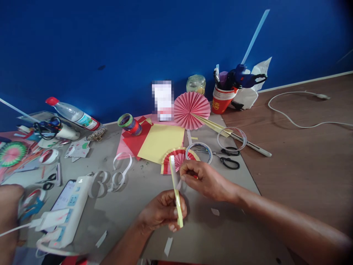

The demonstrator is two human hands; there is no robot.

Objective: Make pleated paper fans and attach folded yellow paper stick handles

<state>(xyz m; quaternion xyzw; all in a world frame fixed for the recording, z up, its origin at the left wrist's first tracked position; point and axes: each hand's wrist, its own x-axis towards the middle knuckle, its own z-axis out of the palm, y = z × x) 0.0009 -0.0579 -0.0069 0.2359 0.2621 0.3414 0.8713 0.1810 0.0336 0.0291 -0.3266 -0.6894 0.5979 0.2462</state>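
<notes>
My left hand [167,210] is closed on a narrow folded strip of yellow paper [179,210], held upright with a whitish band along its upper part. My right hand [202,178] pinches a thin whitish strip [179,183] against or just beside the paper strip; whether they are joined I cannot tell. Behind the hands lies a half-round pleated paper fan [179,157] in pink, red and yellow. A tape roll [211,154] and black-handled scissors [230,163] lie beyond my right hand.
A pink pleated fan [192,110] stands near the wall by a red paper cup [221,100]. Yellow paper [162,141] lies in the middle. Curled white strips [121,176] and a power strip [73,211] are at left. A person's bare limb [9,221] shows at the left edge.
</notes>
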